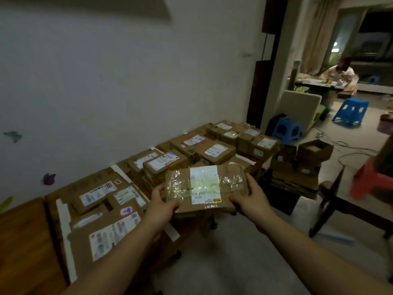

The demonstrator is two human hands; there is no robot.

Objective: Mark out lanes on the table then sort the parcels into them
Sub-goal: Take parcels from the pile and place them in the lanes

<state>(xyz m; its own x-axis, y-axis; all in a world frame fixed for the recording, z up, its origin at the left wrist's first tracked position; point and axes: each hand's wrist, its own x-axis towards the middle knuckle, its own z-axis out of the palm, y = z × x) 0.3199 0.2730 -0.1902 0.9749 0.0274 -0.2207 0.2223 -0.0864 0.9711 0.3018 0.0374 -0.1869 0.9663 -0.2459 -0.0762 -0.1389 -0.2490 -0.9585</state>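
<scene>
**Hands.** Both hands hold one parcel point(204, 188) in the air over the near edge of the tabletop point(23, 237). The left hand point(163, 204) grips the parcel's 9 o'clock end, with its fingers curled round the edge. The right hand point(248, 199) grips the 3 o'clock end in the same way.

**Held parcel.** It is flat brown cardboard wrapped in clear tape, with a white label point(204, 182) facing up. The print is too small to read.

**Tabletop.** It is wooden, stands against the white wall point(106, 81), and runs from 8 o'clock to 1 o'clock across the view. White tape strips point(64, 231) cross it and divide it into lanes. Parcels lie in these lanes:
- Flat boxes point(102, 209) lie at 9 o'clock of the held parcel.
- A stack of boxes point(163, 165) stands at 11 o'clock, just behind the held parcel.
- Larger boxes point(204, 150) lie at 12 o'clock.
- Small boxes point(251, 139) lie at 1 o'clock, at the far end.

**Floor.** Open cartons point(297, 162) are piled at 2 o'clock of the held parcel, beside the tabletop's far end. A blue stool point(287, 129) stands beyond them and a second blue stool point(350, 111) farther off. A red stool point(368, 179) stands at 3 o'clock. A person point(340, 71) leans over a distant table at 1 o'clock and is blurred.
</scene>
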